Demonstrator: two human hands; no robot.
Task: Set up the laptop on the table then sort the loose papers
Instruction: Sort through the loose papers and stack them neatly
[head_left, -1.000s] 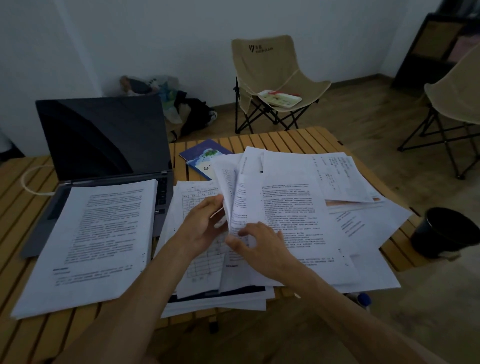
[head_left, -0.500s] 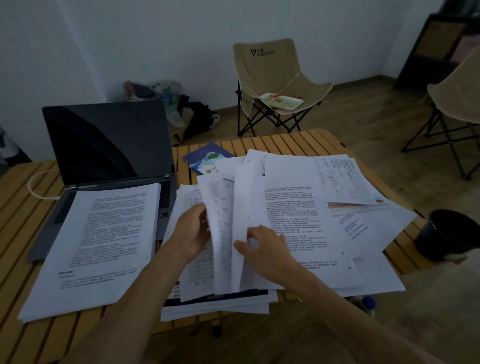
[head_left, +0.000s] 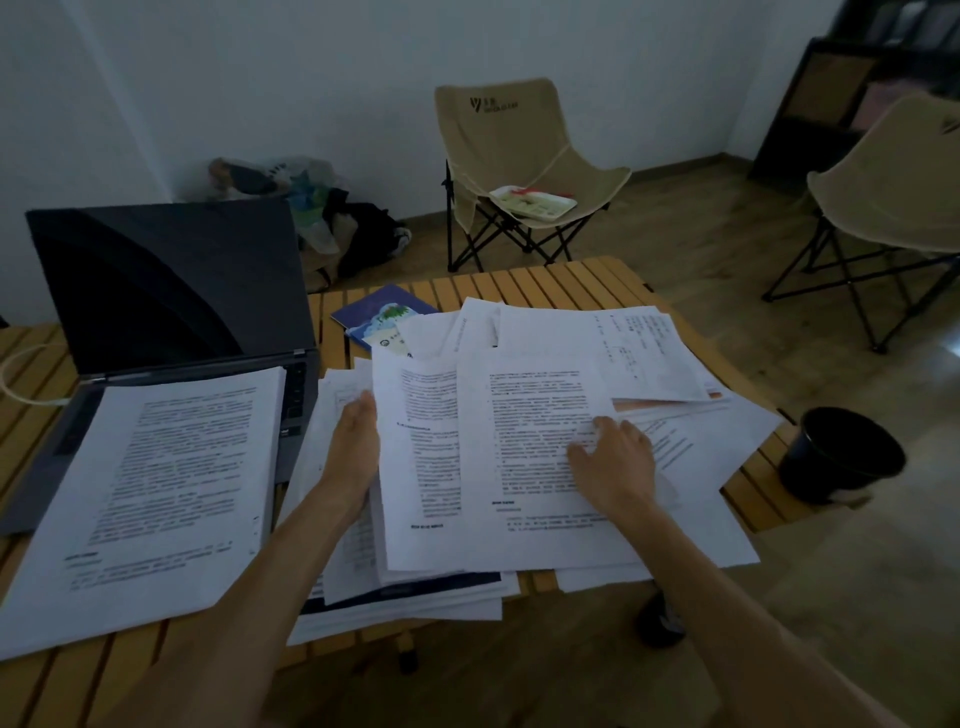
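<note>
An open dark laptop (head_left: 171, 286) stands at the left of the slatted wooden table (head_left: 561, 280), and a thick stack of printed sheets (head_left: 156, 488) lies over its keyboard. A loose spread of white papers (head_left: 524, 431) covers the middle and right of the table. My left hand (head_left: 356, 441) grips the left edge of a printed sheet (head_left: 415, 457) in that spread, fingers tucked under it. My right hand (head_left: 613, 462) lies flat on the top printed page, fingers apart.
A blue booklet (head_left: 382, 314) pokes out behind the papers. A white cable (head_left: 21, 374) loops at the far left. Two beige folding chairs (head_left: 514, 156) stand beyond the table, a black bin (head_left: 841, 452) to its right, and bags (head_left: 311, 218) by the wall.
The upright folded sheets between my hands have been laid down flat. My right hand has moved right onto the top page, and my left hand has slid to the sheet's left edge.
</note>
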